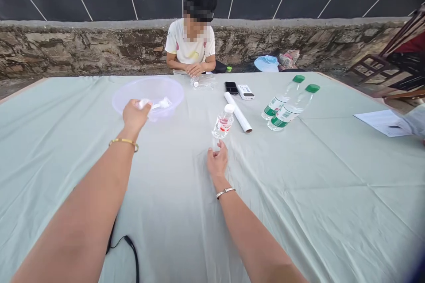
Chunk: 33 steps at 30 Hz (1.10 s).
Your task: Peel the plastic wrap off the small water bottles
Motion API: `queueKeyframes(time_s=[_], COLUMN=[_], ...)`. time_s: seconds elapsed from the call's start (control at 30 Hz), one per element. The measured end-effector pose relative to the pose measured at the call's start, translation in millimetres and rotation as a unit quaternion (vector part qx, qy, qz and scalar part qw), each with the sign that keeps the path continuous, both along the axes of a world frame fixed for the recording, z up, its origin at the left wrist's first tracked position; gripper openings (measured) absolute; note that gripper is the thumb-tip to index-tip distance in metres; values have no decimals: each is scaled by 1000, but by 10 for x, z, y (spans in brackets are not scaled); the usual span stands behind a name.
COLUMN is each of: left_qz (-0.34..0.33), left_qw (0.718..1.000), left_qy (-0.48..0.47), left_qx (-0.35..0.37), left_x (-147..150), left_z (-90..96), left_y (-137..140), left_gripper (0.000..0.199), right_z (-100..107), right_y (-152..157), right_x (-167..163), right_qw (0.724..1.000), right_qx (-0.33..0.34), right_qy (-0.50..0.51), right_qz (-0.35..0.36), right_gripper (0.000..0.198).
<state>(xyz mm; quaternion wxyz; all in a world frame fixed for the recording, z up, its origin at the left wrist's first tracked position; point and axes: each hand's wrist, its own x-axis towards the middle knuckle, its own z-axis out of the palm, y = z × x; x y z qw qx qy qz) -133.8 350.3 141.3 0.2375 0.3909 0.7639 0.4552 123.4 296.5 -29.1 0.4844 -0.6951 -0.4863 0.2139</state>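
My left hand [135, 117] is closed at the near rim of a pale purple basin [116, 93]. Between its fingers is a white crumpled piece [143, 104]; whether it is tissue or film I cannot make out. More white crumpled material [164, 103] shows over the basin, just right of the fingers. A small clear bottle [222, 124] with a white cap and a red-and-white label stands on the table. Just in front of its base is my right hand [217, 160], loosely curled, with thumb and index finger apart and nothing visible held.
Across the table sits a person [191, 46], hands together near another small bottle [195, 82]. A white roll [238, 112], a black phone [231, 88], a white power bank [246, 92] and two green-capped water bottles [282, 115] stand or lie right of centre. Paper [381, 121] lies far right.
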Motion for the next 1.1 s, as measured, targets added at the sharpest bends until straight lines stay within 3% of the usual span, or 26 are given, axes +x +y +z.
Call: queueKeyframes(time_s=[0.1,0.2,0.27,0.4,0.5,0.57,0.63,0.73,0.83,0.97,1.1], left_qz=[-29,-61,-85,-116,-132,-160,-200,-221,-207,-192,-227], left_qw=[995,990,989,991,990,987,979,967,959,942,910], left_qy=[-97,-122,-109,-52,-48,-13,44,127,188,249,318], left_qx=[1,29,49,31,4,-2,-12,-29,-55,-114,-138], left_x=[-38,-17,91,628,1154,1395,1475,1338,1114,982,1012], left_z=[199,161,-42,-725,-1167,-1325,-1381,-1358,-1318,-1354,-1408], left_y=[268,138,-177,-1136,-1865,-2264,-2580,-2935,-3212,-3479,-3583], left_gripper=[93,90,78,30,26,34,37,37,38,36,32], right_z=[9,36,61,138,196,221,240,267,262,196,177], right_y=[-38,-13,10,-59,-404,-810,-1293,-1964,-2394,-2581,-2557], right_x=[-14,5,12,-52,-165,-208,-173,65,425,744,743], right_qw=[1000,999,997,995,997,996,990,967,952,948,944], right_qx=[-15,-26,-31,-60,-55,-30,-8,-5,-15,-42,-69], right_qy=[-4,-22,-37,-50,-41,-42,-63,-128,-194,-248,-270], right_qz=[19,40,59,60,46,71,128,218,234,195,175], right_gripper=[48,46,45,46,48,48,45,37,33,32,29])
